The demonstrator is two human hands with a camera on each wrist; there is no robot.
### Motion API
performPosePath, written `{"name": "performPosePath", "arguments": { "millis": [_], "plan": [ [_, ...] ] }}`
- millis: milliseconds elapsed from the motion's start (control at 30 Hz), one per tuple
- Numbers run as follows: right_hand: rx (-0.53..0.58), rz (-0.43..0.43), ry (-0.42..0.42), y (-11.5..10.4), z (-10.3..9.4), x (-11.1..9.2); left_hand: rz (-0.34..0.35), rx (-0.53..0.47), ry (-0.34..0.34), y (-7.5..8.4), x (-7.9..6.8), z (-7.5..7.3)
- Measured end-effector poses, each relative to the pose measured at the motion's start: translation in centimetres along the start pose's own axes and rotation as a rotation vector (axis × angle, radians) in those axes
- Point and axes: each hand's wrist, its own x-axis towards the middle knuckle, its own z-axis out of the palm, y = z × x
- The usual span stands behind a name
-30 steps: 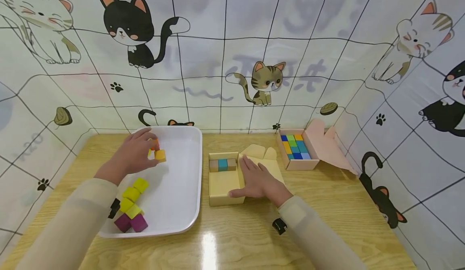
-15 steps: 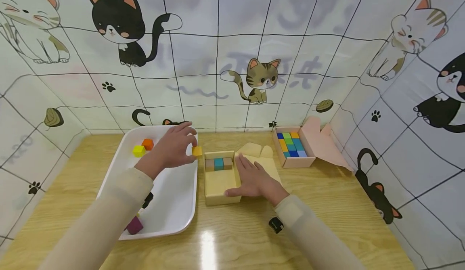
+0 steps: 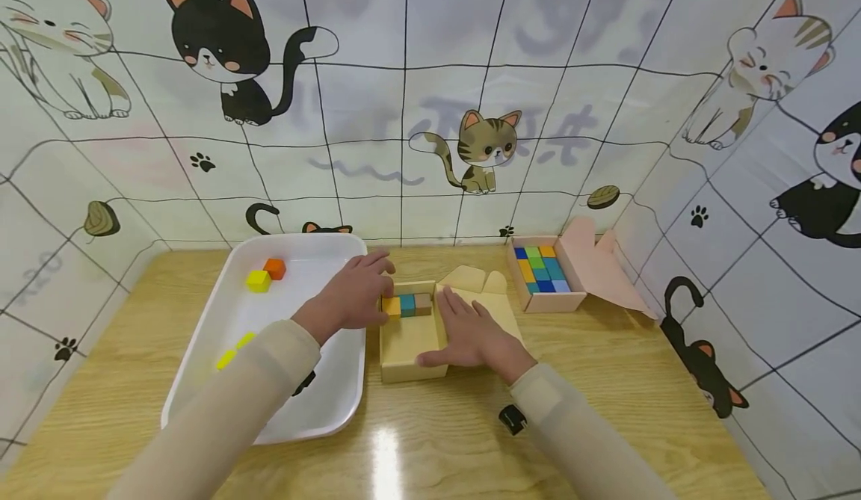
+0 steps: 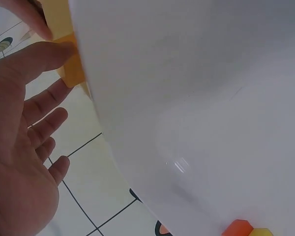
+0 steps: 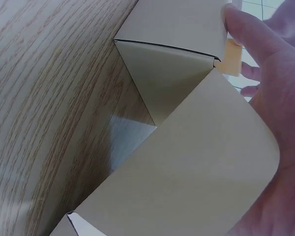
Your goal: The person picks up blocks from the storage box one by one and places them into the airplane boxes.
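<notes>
Mid-frame, your left hand [image 3: 355,289] pinches the amber block [image 3: 392,307] over the box [image 3: 413,344], your right hand [image 3: 469,329], thumb and fingers apart, touches its side, and your left sleeve [image 3: 252,377] hides part of the tray [image 3: 339,388].

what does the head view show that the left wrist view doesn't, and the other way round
Only the head view: a teal cube and brown cube inside the pale yellow cardboard box, and multicoloured blocks packed in the pink cardboard box.
Only the left wrist view: the palm side of the left hand.
Both: that hand gripping an amber cube, and the white rectangular plastic tray.
</notes>
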Motion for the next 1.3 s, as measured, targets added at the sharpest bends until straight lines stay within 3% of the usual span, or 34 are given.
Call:
{"name": "performPosePath", "arguments": {
  "millis": [133, 533, 833, 1300],
  "plan": [
    [-0.002, -0.003, 0.001, 0.0, -0.1, -0.1, -0.007, 0.009, -0.033, 0.5, 0.2, 0.6],
    [0.006, -0.016, 0.005, 0.1, -0.2, 0.1, -0.02, 0.103, -0.041, 1.5, 0.7, 2.5],
    [0.0, -0.017, 0.007, -0.1, -0.1, 0.2, -0.104, 0.237, -0.113, 2.2, 0.5, 2.8],
    [0.006, -0.018, -0.001, -0.1, -0.1, -0.1, -0.105, 0.309, -0.14, 2.5, 0.8, 3.5]
  ]
}}
